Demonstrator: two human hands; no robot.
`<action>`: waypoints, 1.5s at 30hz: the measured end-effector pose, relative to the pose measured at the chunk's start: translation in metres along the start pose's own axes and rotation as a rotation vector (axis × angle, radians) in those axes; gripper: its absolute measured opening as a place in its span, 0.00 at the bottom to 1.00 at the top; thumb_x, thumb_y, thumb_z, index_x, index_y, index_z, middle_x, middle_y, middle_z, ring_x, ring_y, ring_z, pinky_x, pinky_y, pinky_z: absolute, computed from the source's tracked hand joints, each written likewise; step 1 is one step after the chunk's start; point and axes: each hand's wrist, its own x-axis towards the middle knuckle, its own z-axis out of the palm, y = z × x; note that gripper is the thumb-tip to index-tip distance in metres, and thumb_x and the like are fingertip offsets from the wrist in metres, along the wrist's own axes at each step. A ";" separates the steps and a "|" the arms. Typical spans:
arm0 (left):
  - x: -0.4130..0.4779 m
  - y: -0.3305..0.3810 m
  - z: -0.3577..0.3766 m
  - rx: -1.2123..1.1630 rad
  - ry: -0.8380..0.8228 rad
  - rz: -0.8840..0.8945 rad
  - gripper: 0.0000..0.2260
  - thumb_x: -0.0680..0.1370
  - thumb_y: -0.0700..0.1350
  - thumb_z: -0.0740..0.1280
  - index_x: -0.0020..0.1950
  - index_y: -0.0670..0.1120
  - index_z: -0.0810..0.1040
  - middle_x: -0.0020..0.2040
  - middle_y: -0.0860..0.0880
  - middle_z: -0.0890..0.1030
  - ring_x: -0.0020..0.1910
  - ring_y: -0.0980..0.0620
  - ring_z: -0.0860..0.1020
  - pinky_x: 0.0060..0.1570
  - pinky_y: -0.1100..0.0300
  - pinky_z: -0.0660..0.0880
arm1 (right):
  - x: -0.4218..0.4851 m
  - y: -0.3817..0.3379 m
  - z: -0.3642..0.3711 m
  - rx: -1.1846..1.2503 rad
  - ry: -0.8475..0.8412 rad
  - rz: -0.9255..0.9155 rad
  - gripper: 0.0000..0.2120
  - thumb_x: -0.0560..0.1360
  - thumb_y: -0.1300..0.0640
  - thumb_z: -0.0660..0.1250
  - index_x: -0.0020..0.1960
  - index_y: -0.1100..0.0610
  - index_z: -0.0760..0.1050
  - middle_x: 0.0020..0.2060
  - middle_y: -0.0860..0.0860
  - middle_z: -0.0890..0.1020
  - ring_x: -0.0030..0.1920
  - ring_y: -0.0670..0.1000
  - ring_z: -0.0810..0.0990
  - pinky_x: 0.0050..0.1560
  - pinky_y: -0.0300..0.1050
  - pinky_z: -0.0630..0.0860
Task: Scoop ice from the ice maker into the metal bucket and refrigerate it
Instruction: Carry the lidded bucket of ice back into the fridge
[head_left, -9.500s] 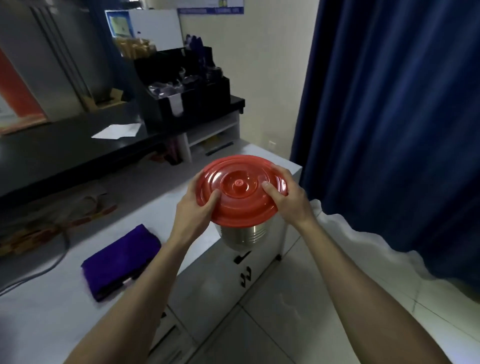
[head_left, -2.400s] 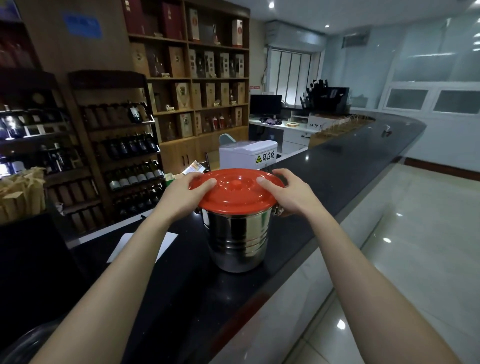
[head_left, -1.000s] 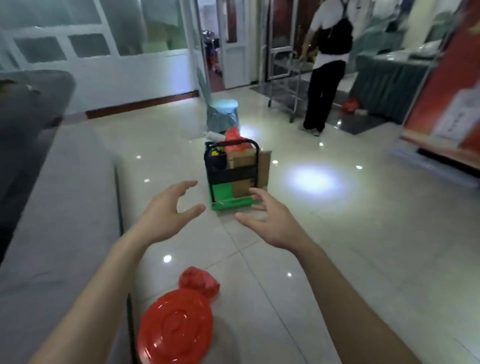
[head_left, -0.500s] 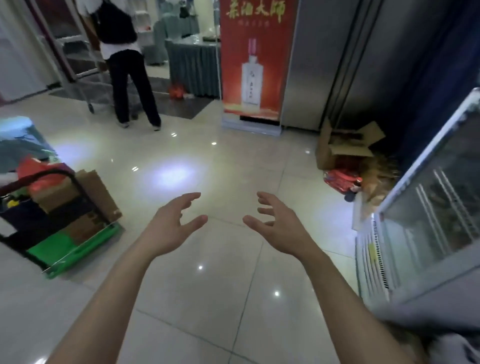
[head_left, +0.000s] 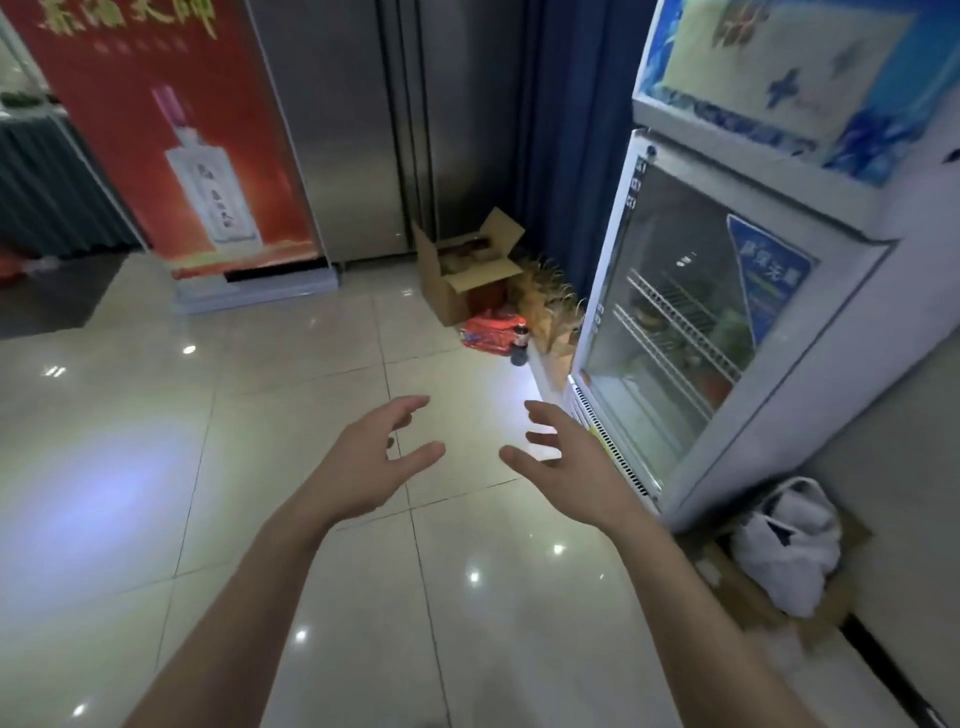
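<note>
Left hand (head_left: 363, 467) and right hand (head_left: 566, 467) empty, fingers spread, above glossy beige tiled floor (head_left: 156, 467); white glass-door refrigerator (head_left: 701, 332) near, right.

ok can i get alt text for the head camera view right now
The left hand and right hand are held out empty, fingers spread, above a glossy tiled floor, beside a glass-door fridge on the right. Beyond stand a red bottle banner and an open cardboard box.
</note>
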 end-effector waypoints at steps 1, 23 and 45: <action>0.016 -0.001 -0.004 -0.009 -0.028 0.020 0.29 0.80 0.59 0.74 0.80 0.58 0.72 0.76 0.60 0.74 0.75 0.59 0.73 0.72 0.58 0.73 | 0.008 0.000 0.000 -0.003 0.025 0.019 0.36 0.76 0.39 0.78 0.79 0.44 0.69 0.74 0.37 0.73 0.68 0.39 0.77 0.62 0.47 0.83; 0.414 0.054 0.048 -0.037 -0.395 0.284 0.25 0.82 0.54 0.74 0.79 0.57 0.73 0.73 0.59 0.78 0.73 0.58 0.76 0.72 0.52 0.77 | 0.250 0.050 -0.122 -0.031 0.479 0.196 0.36 0.74 0.33 0.74 0.78 0.41 0.68 0.74 0.37 0.74 0.66 0.38 0.79 0.65 0.47 0.78; 0.795 0.117 0.152 -0.008 -0.734 0.549 0.25 0.81 0.54 0.76 0.77 0.53 0.76 0.73 0.52 0.80 0.71 0.53 0.79 0.75 0.45 0.75 | 0.474 0.066 -0.221 -0.117 0.832 0.419 0.34 0.78 0.40 0.75 0.80 0.46 0.68 0.77 0.45 0.73 0.67 0.44 0.79 0.65 0.54 0.81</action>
